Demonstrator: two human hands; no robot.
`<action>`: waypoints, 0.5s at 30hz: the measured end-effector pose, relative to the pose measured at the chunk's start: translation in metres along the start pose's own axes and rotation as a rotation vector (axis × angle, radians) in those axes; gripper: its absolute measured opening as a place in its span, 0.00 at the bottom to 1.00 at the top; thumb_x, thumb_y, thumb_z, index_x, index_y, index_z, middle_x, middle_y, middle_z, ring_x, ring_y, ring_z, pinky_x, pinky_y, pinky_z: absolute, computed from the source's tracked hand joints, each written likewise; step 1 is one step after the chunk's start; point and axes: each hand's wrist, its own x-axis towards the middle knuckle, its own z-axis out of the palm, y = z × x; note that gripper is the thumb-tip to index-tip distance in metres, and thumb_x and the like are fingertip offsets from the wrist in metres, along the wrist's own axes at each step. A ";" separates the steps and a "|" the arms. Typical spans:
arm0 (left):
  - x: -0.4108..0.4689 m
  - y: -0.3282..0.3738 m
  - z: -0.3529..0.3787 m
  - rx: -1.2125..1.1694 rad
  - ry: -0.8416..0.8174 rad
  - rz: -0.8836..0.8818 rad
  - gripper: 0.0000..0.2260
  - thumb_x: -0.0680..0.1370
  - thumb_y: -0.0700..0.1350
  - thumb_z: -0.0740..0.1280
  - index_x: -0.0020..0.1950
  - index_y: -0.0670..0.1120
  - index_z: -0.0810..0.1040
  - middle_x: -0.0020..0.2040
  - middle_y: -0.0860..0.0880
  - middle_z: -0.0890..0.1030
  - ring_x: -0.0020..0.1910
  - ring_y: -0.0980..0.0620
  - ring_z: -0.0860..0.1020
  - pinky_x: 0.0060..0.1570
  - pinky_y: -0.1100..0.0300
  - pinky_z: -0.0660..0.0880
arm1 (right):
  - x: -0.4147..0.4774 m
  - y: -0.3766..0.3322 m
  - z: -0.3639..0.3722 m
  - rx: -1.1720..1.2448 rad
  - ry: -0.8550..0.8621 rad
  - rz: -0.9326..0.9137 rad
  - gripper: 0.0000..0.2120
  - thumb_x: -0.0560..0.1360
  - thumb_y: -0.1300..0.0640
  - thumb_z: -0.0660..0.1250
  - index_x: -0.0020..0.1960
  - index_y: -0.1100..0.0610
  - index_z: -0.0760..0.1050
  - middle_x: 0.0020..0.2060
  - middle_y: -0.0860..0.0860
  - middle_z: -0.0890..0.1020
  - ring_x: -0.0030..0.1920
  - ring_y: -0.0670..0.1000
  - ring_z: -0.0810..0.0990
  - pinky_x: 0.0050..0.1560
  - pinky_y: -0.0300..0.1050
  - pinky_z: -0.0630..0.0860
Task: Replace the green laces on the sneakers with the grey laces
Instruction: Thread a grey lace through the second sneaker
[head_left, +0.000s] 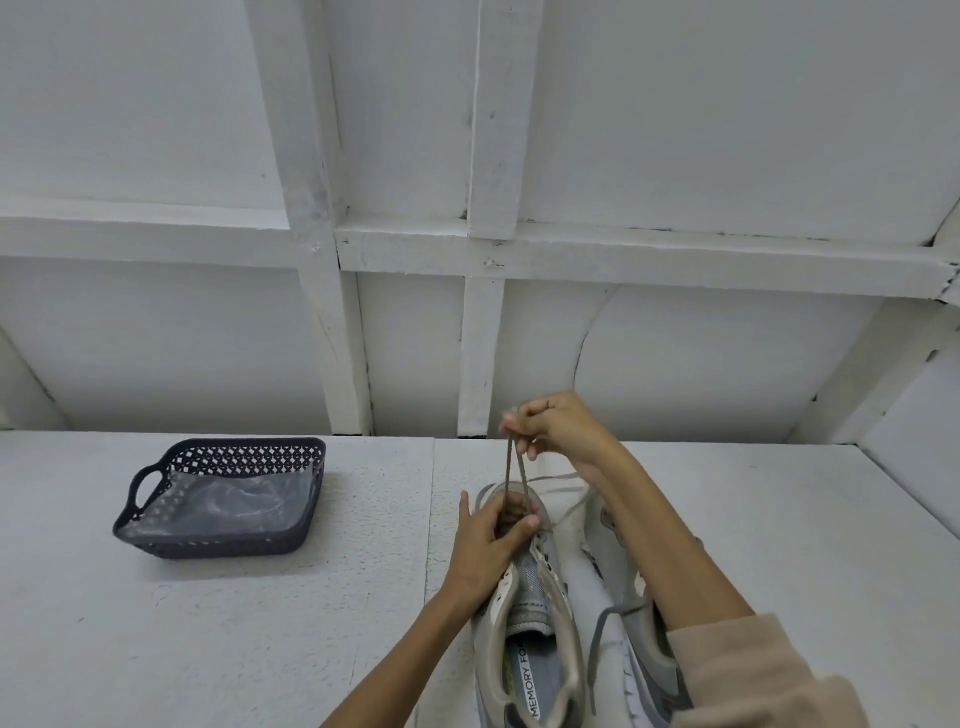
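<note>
Grey lace (521, 474) ran up taut in two strands from the toe end of the left sneaker (535, 577). From my remote seat I saw the right grip (556, 426) raised above the toe, fingertips pinching both strands together at the top. The left grip (488, 540) lay over the front of that sneaker, fingers curled into the eyelet area and thumb across it, holding the shoe down. Both sneakers sat on the white surface (260, 623) near the front edge, toes pointing away. The right sneaker (597, 582) was just beside the left one, partly under the forearm and its pink sleeve (753, 670). A pale lace (558, 477) lay loose past the toe, but I couldn't tell its colour. Well off to the left was a dark basket (156, 540) with a clear plastic bag (228, 504) inside.
</note>
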 end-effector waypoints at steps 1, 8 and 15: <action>0.000 0.000 0.000 0.001 -0.008 -0.002 0.09 0.74 0.55 0.66 0.47 0.51 0.78 0.42 0.56 0.84 0.46 0.59 0.81 0.74 0.46 0.36 | 0.003 -0.009 -0.001 0.052 0.033 -0.020 0.07 0.74 0.68 0.69 0.38 0.67 0.78 0.35 0.55 0.83 0.26 0.46 0.75 0.27 0.36 0.73; 0.000 -0.005 0.001 0.002 0.005 -0.029 0.17 0.73 0.63 0.62 0.47 0.51 0.78 0.44 0.54 0.84 0.47 0.59 0.81 0.75 0.44 0.41 | 0.023 -0.040 -0.010 0.254 0.134 -0.098 0.05 0.75 0.66 0.69 0.40 0.65 0.80 0.39 0.55 0.83 0.29 0.46 0.74 0.28 0.35 0.71; 0.000 -0.006 0.000 -0.023 -0.008 -0.044 0.14 0.73 0.61 0.65 0.47 0.53 0.78 0.44 0.55 0.84 0.48 0.58 0.81 0.74 0.50 0.46 | 0.024 -0.058 -0.002 0.298 0.114 -0.202 0.06 0.75 0.63 0.69 0.40 0.62 0.80 0.39 0.53 0.83 0.28 0.45 0.72 0.27 0.34 0.68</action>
